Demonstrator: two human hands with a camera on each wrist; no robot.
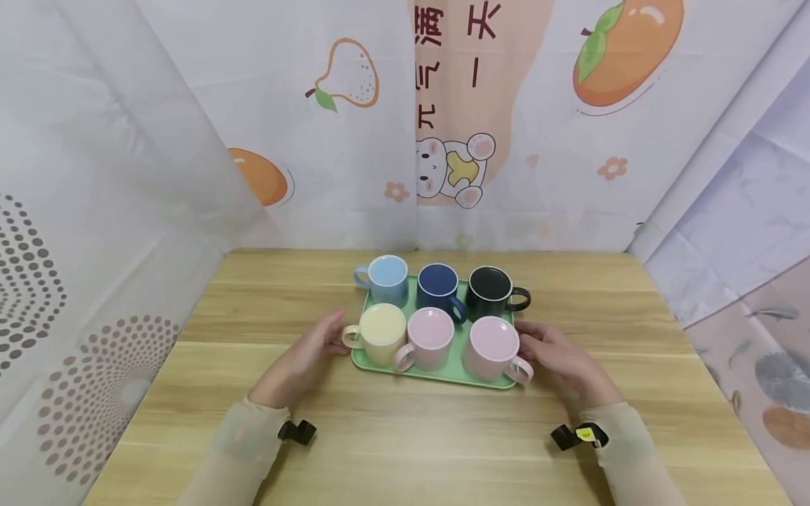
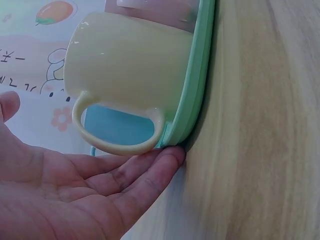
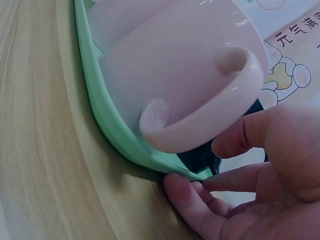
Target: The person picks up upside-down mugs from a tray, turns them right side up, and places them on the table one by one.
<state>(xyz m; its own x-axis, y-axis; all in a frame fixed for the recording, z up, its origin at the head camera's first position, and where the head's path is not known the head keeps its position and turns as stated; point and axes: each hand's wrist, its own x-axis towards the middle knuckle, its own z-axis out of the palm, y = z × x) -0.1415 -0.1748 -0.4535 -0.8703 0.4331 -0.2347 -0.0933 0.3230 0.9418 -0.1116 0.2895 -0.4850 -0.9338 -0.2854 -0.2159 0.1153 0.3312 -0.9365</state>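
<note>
On the wooden table lies a light green tray bearing several mugs. Its back row has a light blue mug, a dark blue mug and a black mug. In front stand a pale yellow mug, a pink mug and another pink mug. My left hand is at the tray's left end, its extended fingertips touching the rim below the yellow mug's handle. At the right end, my right hand has fingers against the tray's outer edge, thumb raised near the pink handle.
The wooden table extends around the tray on all sides. A printed curtain hangs along the table's back edge, with more cloth at both sides. Small black cameras are strapped to both wrists.
</note>
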